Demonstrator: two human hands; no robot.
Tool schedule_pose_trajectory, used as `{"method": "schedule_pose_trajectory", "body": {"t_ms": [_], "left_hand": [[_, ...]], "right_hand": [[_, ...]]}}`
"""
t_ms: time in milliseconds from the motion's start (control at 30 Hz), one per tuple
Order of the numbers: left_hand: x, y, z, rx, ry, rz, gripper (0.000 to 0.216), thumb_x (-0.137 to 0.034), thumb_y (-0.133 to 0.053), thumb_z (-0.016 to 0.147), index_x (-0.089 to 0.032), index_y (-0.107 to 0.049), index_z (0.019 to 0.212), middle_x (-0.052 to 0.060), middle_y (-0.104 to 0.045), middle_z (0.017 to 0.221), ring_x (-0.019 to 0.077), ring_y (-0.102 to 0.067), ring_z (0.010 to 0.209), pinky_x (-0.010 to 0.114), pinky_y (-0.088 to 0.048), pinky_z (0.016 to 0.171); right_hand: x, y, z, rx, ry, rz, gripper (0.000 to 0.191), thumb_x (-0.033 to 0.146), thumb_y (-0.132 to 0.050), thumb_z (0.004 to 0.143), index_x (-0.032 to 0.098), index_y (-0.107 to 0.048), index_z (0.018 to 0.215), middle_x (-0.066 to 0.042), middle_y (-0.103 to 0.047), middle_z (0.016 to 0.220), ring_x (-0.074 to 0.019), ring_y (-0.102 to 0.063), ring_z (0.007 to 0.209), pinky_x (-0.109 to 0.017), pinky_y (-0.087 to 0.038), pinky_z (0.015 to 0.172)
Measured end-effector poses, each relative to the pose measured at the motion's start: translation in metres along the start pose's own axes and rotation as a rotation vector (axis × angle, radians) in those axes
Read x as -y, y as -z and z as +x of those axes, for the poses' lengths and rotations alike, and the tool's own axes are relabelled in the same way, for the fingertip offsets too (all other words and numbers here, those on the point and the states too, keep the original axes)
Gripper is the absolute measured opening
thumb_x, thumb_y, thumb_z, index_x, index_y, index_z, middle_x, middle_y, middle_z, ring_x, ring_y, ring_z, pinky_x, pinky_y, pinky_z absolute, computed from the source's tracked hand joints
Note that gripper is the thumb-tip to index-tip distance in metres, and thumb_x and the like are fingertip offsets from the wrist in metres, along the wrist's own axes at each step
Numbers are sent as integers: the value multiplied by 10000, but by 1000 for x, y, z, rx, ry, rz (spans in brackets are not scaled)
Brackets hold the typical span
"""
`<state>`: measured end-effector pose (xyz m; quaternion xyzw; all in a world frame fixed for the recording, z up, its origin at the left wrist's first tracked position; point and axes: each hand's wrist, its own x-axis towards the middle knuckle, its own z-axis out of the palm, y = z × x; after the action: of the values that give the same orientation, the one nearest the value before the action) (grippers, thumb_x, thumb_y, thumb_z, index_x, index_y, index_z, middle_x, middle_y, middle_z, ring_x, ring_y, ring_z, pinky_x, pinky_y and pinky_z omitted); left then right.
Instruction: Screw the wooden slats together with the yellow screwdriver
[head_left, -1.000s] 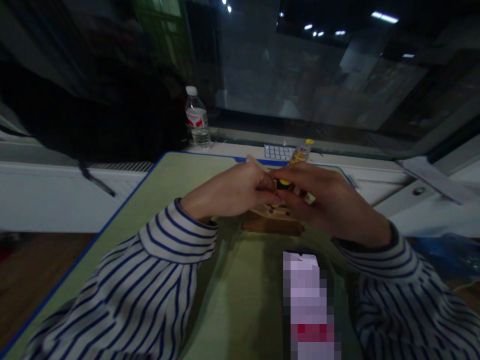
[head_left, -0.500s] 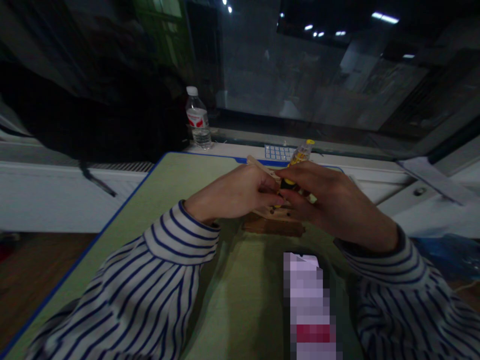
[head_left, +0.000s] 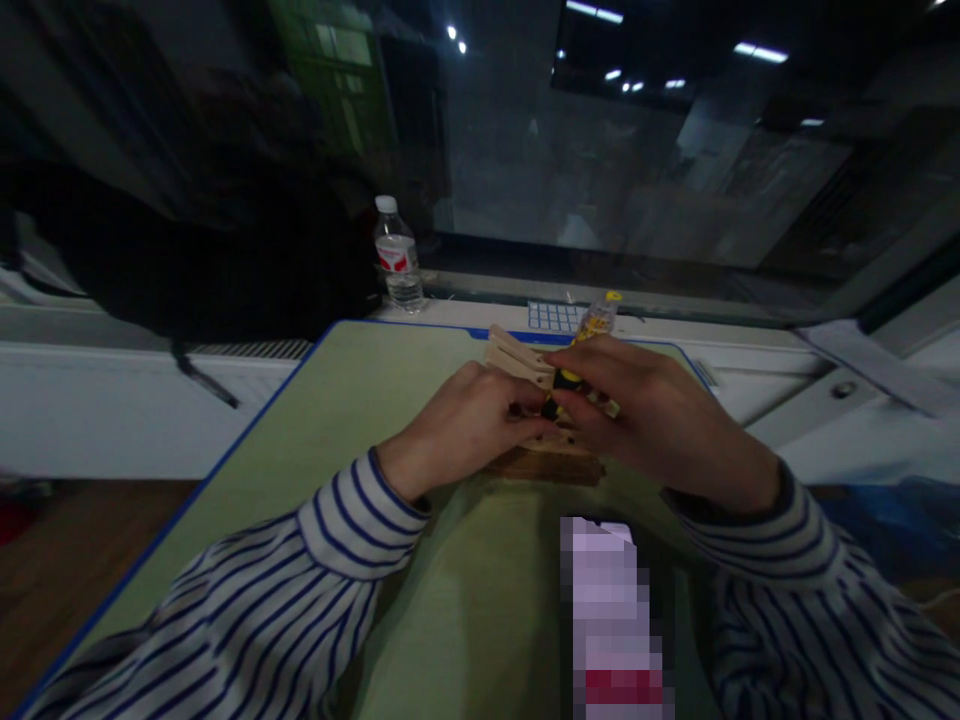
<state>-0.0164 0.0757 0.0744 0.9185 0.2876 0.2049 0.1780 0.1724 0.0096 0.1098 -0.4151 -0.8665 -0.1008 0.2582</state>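
My right hand (head_left: 637,400) is closed around a screwdriver (head_left: 596,322) with a clear, yellow-ended handle and a black and yellow collar. The tool leans, its top away from me to the right and its lower end down among light wooden pieces with holes (head_left: 517,358). My left hand (head_left: 472,420) meets it from the left, thumb and fingers pinched by the screwdriver's lower end. What those fingertips hold is hidden. Under both hands, a darker brown wooden block (head_left: 547,466) lies at the near side of the light pieces.
A pixelated phone-like object (head_left: 611,610) lies on the green, blue-edged table (head_left: 420,620) near me. Behind, a water bottle (head_left: 400,262) and a blue-and-white grid card (head_left: 553,316) rest on the sill beneath a dark window. A black bag (head_left: 225,250) occupies the left.
The view has tilted up slightly, so things sit lower. My left hand has shifted a little down and left, uncovering more of the wooden pieces. The right hand still grips the screwdriver.
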Motion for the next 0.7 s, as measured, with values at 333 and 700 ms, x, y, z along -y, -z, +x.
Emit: {"method": "schedule_pose_trajectory", "body": {"t_ms": [333, 700], "left_hand": [[5, -4, -1, 4, -10, -110, 227, -383, -602, 893, -232, -755, 966, 24, -754, 892, 167, -669, 830, 282, -459, 774], [5, -3, 0, 48, -39, -102, 217, -316, -586, 905, -209, -754, 990, 37, -750, 920, 169, -663, 849, 270, -460, 793]], "right_hand": [[-5, 4, -1, 5, 4, 156, 360, 150, -569, 888, 96, -595, 1243, -120, -720, 1135, -207, -678, 1021, -344, -563, 855], [-4, 3, 1, -32, 41, 85, 293, 168, -564, 913, 101, -646, 1186, -113, -732, 1134, -198, -690, 1018, -326, -550, 884]]}}
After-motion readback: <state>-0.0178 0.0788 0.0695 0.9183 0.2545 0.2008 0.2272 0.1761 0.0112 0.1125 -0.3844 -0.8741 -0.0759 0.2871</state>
